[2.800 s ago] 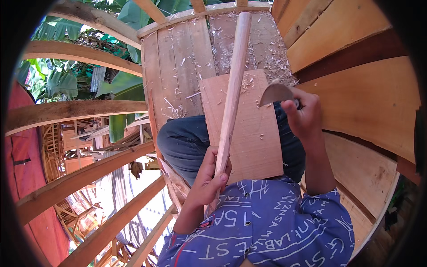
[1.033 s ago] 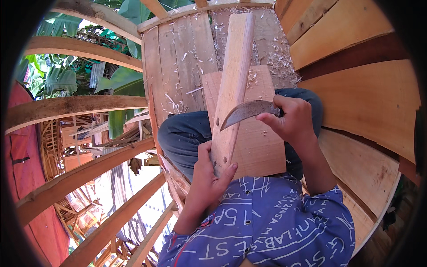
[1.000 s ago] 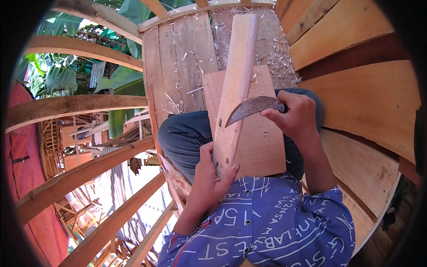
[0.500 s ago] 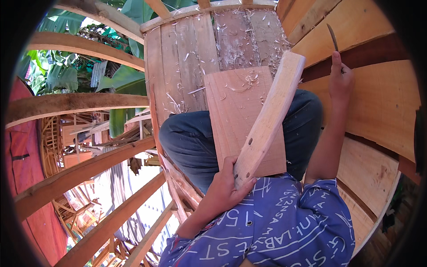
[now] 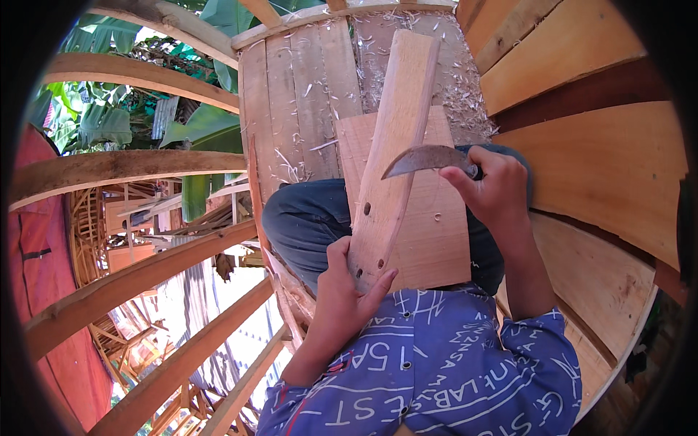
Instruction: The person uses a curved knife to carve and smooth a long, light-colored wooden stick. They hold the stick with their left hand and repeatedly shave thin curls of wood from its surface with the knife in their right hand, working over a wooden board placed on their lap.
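Note:
My left hand (image 5: 354,277) grips the near end of a long pale wooden piece (image 5: 398,131), which slants away from me and has several dark holes near the gripped end. In my right hand (image 5: 496,182) is a curved knife (image 5: 429,160), its handle mostly hidden by my fingers. The blade points left and lies across the right side of the wooden piece; whether it touches the wood I cannot tell. Beneath the piece, a flat wooden board (image 5: 436,240) rests across my lap, with a small curl of shaving on it.
Plank flooring (image 5: 291,109) strewn with wood shavings (image 5: 465,94) lies ahead of my knees. Wooden slats (image 5: 138,294) form an open railing on the left. Wide wooden boards (image 5: 596,167) make a wall close on the right. Banana leaves show beyond the railing.
My right hand has brought the knife down and left from its raised position, over the wooden piece. My left hand has shifted left, and the piece now points more straight ahead.

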Demonstrator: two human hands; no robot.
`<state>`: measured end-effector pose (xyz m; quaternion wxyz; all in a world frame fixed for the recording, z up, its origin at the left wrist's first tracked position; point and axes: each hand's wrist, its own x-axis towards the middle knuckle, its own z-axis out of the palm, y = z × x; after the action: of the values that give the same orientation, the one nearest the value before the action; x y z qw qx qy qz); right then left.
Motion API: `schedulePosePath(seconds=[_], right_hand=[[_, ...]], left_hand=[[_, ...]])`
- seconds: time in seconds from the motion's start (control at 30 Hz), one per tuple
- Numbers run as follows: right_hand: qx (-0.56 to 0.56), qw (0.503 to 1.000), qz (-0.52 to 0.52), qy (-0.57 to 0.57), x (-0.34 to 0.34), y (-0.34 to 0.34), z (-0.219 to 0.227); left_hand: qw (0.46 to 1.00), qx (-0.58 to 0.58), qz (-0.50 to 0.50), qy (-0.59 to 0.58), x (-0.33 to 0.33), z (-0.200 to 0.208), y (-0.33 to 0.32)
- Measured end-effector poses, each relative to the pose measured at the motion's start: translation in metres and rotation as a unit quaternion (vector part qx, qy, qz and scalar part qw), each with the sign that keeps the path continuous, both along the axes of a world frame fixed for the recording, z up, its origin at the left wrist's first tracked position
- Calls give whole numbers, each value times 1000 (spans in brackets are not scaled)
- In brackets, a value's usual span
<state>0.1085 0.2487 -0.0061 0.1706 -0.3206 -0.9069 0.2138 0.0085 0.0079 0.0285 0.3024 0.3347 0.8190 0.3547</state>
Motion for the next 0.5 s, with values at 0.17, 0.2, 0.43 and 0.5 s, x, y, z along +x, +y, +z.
schedulePosePath(seconds=[0.17, 0.2, 0.43, 0.5], right_hand=[[-10, 989, -146, 13, 8, 47, 0], [-10, 987, -160, 20, 12, 53, 4], [-18, 999, 41, -11, 14, -15, -6], [-6, 999, 24, -29, 11, -13, -6]], left_hand=[[1000, -5, -14, -17, 14, -9, -11], [1000, -4, -10, -3, 14, -10, -11], [998, 14, 12, 53, 3, -11, 0], [998, 15, 11, 55, 3, -9, 0]])
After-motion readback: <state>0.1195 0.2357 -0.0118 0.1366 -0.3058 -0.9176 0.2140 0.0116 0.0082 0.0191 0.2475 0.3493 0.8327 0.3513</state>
